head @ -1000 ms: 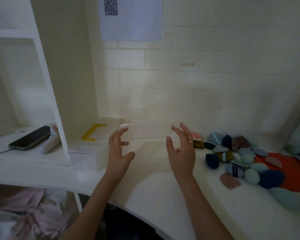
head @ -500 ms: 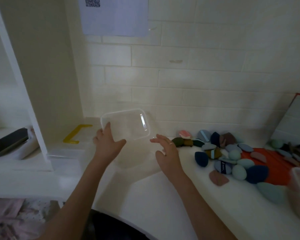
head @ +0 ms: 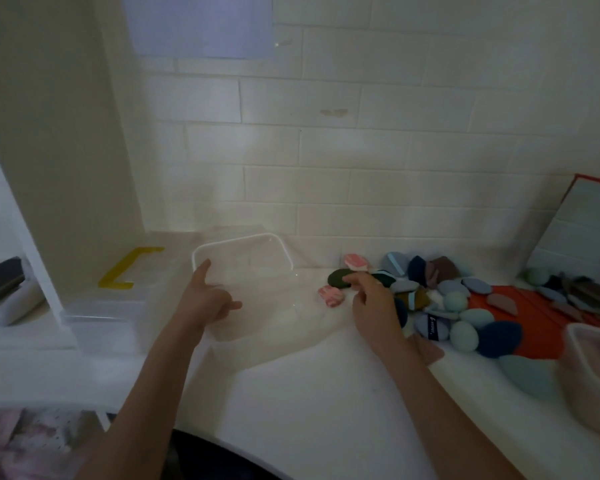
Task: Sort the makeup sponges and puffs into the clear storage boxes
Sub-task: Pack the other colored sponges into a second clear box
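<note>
My left hand (head: 208, 299) grips the near rim of the clear box (head: 250, 268) by the table's back edge, while my right hand (head: 371, 299), fingers loosely curled, reaches the dark green puff (head: 338, 277), which I must pinch and drop in.

A clear box (head: 243, 268) with a white rim sits open on the bench against the tiled wall, tipped slightly toward the viewer, with nothing visible inside. To its right lies a heap of sponges and puffs (head: 440, 299) in blue, navy, teal, brown and mustard, spilling onto an orange mat (head: 534, 306). A dark green puff (head: 338, 278) lies at the heap's left edge, with a pink marbled sponge (head: 356, 263) behind it and another pink marbled sponge (head: 331, 296) lying apart, nearer the box. At the far right edge stands a second clear box (head: 593, 375), only partly in view.
</note>
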Motion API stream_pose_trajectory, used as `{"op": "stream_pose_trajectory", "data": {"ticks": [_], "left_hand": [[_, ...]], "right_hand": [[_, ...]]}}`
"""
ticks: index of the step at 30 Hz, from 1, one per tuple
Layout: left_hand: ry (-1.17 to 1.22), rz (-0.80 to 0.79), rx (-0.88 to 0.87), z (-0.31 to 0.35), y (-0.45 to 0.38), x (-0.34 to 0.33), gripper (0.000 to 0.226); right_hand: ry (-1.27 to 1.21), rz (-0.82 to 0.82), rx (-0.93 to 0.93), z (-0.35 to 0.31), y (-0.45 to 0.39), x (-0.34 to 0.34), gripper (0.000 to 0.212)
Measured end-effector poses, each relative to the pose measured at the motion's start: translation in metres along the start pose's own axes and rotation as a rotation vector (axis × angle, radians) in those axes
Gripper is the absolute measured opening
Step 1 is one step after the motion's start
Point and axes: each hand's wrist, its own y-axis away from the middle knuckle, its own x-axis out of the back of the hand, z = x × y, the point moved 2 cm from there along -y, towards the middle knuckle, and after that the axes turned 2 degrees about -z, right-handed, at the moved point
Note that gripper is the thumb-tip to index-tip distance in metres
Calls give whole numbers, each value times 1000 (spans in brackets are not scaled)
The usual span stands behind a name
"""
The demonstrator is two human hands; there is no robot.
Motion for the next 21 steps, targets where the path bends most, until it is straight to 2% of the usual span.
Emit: {"op": "stream_pose_trajectory", "data": {"ticks": [2, 4, 6, 8, 13, 16, 18, 19, 21], "left_hand": [[143, -18, -33, -1, 5, -4, 66], [273, -34, -83, -4, 8, -6, 57], [276, -74, -130, -7, 10, -10, 55], [229, -137, -154, -10, 11, -16, 64], [147, -255, -222, -12, 16, -30, 85], [133, -271, -264, -9, 20, -35, 90], [123, -293, -274, -8, 21, -40, 91], [117, -300, -278, -7, 21, -42, 91], [119, -318, -278, -7, 21, -48, 90]], "right_hand": [[-28, 20, 51, -2, -1, 4, 36], [-60, 110, 103, -5, -3, 10, 30], [1, 237, 125, -6, -5, 19, 23], [108, 281, 73, -3, -8, 31, 22], [129, 67, -102, 14, -7, 55, 26], [208, 160, -80, 22, -10, 84, 23], [354, 151, -133, 33, -15, 105, 15], [493, 80, -188, 40, -18, 113, 13], [810, -205, -355, 46, -18, 124, 24]]}}
